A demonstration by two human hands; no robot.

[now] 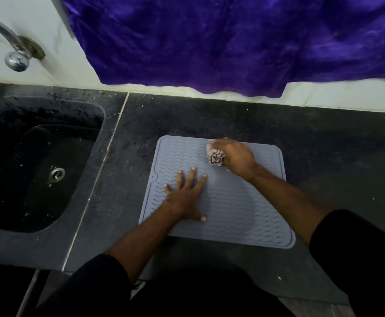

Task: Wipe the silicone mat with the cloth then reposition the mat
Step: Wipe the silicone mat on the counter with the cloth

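A grey silicone mat (237,209) with a wavy ridge pattern lies flat on the dark stone counter. My left hand (185,195) presses down on the mat's left half with fingers spread straight. My right hand (235,156) grips a bunched pale cloth (214,155) with dark markings and holds it against the mat near its far edge. Most of the cloth is hidden under the fingers.
A black sink (40,165) with a metal drain is set into the counter on the left, with a chrome tap (15,56) above it. A purple fabric (232,42) hangs over the white wall behind. The counter's front edge runs close to my body.
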